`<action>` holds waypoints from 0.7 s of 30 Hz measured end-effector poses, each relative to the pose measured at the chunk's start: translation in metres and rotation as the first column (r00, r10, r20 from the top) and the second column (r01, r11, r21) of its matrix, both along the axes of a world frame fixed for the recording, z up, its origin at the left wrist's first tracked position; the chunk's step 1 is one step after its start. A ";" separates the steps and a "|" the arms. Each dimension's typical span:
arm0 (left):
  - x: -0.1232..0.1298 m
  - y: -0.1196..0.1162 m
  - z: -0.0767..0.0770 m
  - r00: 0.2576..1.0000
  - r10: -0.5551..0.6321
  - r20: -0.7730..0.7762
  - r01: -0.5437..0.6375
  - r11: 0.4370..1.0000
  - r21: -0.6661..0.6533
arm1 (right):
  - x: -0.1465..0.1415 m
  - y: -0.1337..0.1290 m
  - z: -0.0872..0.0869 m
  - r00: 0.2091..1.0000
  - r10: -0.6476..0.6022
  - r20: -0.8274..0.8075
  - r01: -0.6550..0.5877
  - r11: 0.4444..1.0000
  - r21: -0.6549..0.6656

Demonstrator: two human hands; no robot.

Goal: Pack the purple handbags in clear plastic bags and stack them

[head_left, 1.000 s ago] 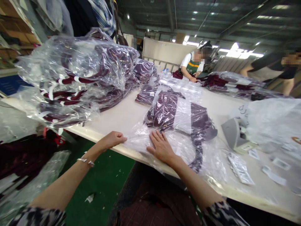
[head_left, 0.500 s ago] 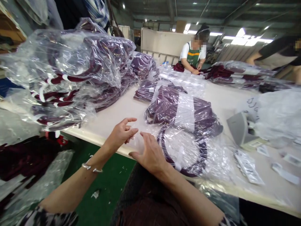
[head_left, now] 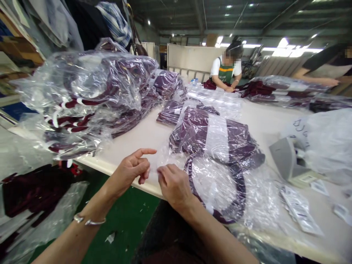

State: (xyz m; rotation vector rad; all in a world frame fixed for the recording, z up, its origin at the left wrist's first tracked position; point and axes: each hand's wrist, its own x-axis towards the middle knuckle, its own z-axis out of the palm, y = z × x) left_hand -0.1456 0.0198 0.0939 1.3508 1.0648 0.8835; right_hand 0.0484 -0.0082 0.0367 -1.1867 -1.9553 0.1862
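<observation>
A folded dark purple garment (head_left: 189, 126) with a white paper band (head_left: 217, 137) lies on the table inside a clear plastic bag (head_left: 258, 194). Its rounded purple edge loops toward me under the film. My right hand (head_left: 176, 185) is at the bag's left side, thumb and fingers closed together on the loose clear film. Just left of it, over the table's front edge, my left hand (head_left: 134, 167) has its index finger stretched out and the others curled. Nothing shows in that hand, and it is apart from the right.
Bagged purple garments (head_left: 110, 80) are heaped at the left, with another flat bagged piece (head_left: 170, 112) behind mine. On the right are a grey and cream dispenser (head_left: 288, 161), a white plastic sack (head_left: 330, 139) and labels (head_left: 301, 211). Across the table, a person (head_left: 227, 68) handles dark red cloth.
My right thumb and fingers have come together on the film. The left hand has moved slightly left and down, its thumb drawn in toward the curled fingers. The view has tilted up a little.
</observation>
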 end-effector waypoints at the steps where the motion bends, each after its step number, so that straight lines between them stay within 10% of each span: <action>1: -0.002 0.005 -0.001 1.000 0.000 -0.007 0.001 0.997 0.078 | 0.001 0.003 0.001 0.998 -0.013 -0.064 0.012 1.000 -0.019; 5: 0.004 0.046 -0.005 0.963 -0.050 -0.264 0.173 0.867 0.468 | 0.035 0.015 0.011 0.851 -0.162 -0.500 0.020 0.961 -0.277; 10: 0.063 0.116 -0.022 0.808 -0.107 -0.579 0.492 0.663 0.564 | 0.093 0.033 0.012 0.531 -0.437 -0.726 -0.078 0.828 -0.555; 15: 0.118 0.158 -0.040 0.662 -0.055 -0.748 0.581 0.668 0.466 | 0.130 0.054 -0.011 0.424 -0.598 -0.681 -0.112 0.711 -0.694; 21: 0.129 0.172 -0.050 0.606 -0.029 -0.795 0.630 0.628 0.457 | 0.148 0.063 -0.014 0.442 -0.571 -0.692 -0.178 0.700 -0.691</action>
